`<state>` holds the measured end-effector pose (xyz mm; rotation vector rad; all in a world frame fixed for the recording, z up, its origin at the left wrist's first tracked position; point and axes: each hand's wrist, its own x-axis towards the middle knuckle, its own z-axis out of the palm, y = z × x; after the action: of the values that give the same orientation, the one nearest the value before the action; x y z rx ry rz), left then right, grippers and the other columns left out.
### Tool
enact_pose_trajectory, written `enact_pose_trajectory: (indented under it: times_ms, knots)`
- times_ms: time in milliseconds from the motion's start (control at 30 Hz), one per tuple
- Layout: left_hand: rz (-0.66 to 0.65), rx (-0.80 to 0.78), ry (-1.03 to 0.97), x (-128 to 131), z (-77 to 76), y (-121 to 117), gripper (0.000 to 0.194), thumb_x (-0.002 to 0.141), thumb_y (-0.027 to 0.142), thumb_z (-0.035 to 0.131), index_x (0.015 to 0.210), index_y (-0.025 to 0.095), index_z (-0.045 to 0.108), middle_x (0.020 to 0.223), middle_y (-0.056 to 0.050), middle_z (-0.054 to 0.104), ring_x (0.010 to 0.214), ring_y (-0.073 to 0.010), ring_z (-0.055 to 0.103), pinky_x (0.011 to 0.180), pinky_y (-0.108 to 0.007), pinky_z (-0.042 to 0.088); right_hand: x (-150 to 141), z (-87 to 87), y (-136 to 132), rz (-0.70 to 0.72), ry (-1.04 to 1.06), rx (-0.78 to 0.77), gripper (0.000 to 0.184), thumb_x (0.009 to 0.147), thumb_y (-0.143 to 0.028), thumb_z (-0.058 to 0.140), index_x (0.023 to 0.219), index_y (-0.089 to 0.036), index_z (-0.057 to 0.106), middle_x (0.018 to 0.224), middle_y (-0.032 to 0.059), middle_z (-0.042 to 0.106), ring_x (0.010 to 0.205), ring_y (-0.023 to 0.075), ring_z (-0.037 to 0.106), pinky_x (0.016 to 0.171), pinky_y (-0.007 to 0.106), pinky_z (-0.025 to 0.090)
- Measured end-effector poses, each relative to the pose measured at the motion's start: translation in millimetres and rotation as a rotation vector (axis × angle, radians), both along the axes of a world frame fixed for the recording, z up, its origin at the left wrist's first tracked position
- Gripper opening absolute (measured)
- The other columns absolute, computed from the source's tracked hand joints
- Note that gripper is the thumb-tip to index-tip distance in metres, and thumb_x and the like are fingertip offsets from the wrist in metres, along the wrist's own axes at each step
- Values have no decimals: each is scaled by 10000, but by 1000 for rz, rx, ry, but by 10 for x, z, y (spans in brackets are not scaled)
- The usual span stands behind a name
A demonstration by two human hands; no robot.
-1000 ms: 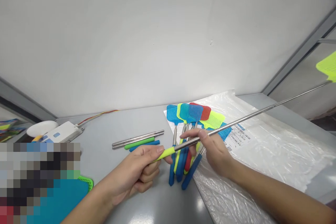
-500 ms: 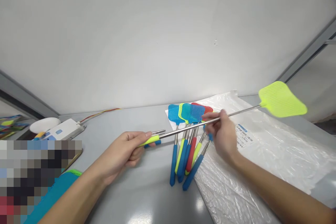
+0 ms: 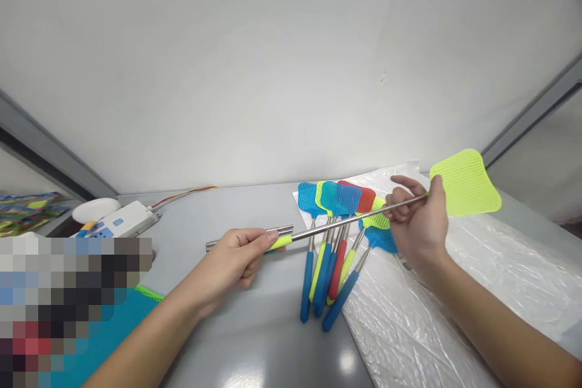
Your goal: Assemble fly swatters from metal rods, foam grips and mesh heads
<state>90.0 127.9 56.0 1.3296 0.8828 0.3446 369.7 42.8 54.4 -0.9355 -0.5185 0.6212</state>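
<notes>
My left hand (image 3: 236, 257) is closed round the lime-green grip of a telescopic fly swatter (image 3: 466, 182). Its steel rod runs up to the right over the table. My right hand (image 3: 416, 221) pinches that rod just below the lime mesh head, one finger stretched out. Under the rod lies a bunch of several fly swatters (image 3: 334, 242) with blue, red and lime heads and handles, fanned out on the grey table (image 3: 254, 339).
Clear plastic bags (image 3: 477, 279) with a white label lie on the right. Loose steel rods (image 3: 213, 245) rest behind my left hand. A white device with red and yellow wires (image 3: 122, 221) and a white dish (image 3: 95, 209) sit at back left. A teal mesh piece (image 3: 113, 327) lies at front left.
The swatter's rod has become much shorter. My right hand slid along it to the mesh head, which came in from the far right. My left hand kept hold of the grip.
</notes>
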Motion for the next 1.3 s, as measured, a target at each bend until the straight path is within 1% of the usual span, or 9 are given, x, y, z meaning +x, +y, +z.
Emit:
enact_pose_trajectory:
  times_ms: [133,233,300,433,633,833,1100,1200,1300]
  knots:
    - [4,-7,-7,-28,9,45,405,858,549,589,856,149,654,521,102,182,489,-69,109,429,-209,129,149,44,30,-79,-12,0,478,957,-492,331,894,-176,684,466,-53,357,435,110,310,454,251,326]
    - [30,-18,-16,2,4,-3,399,845,551,605,799,155,631,509,105,177,478,-64,109,420,-201,132,1,8,8,-124,-64,7,511,968,-456,286,952,-169,708,513,-15,471,455,117,377,477,261,354]
    - [20,-31,-38,56,-3,-94,385,845,546,610,795,164,623,499,103,204,464,-62,136,415,-196,147,-190,-42,-25,-83,-100,23,507,972,-447,296,974,-176,724,578,9,540,490,120,424,486,261,365]
    - [-63,-102,-86,170,-10,-297,383,884,544,555,797,176,616,477,99,229,452,-65,160,407,-194,162,-508,-141,-98,154,-161,37,550,984,-458,261,1003,-199,746,686,47,621,582,143,508,544,285,410]
    - [-59,-101,-101,201,9,-358,384,892,541,548,761,180,558,482,106,207,456,-62,143,405,-190,162,-564,-207,-140,174,-192,28,589,1002,-441,219,998,-208,759,734,53,650,604,139,503,593,292,422]
    - [-56,-118,-90,277,26,-489,430,892,549,538,676,199,409,469,102,261,432,-59,196,391,-181,186,-780,-269,-183,260,-169,-11,603,995,-488,219,982,-215,757,727,47,660,606,148,547,627,316,449]
    - [-57,-78,-60,303,58,-521,456,883,587,518,671,198,411,464,103,264,418,-54,211,382,-176,195,-869,-241,-237,298,-126,-45,627,988,-510,222,927,-187,756,737,70,693,553,138,497,579,307,438]
    - [-97,-63,-75,274,33,-495,427,877,594,527,731,197,468,487,106,255,436,-56,207,399,-179,190,-795,-238,-199,354,-169,-87,628,980,-551,218,1019,-191,731,759,66,695,552,140,488,573,306,428]
    - [-164,-57,-65,251,-26,-506,375,878,576,544,966,212,554,525,106,269,456,-61,221,422,-185,181,-607,-231,-104,400,-223,-189,581,960,-610,267,1156,-230,661,730,23,656,541,134,491,578,299,428]
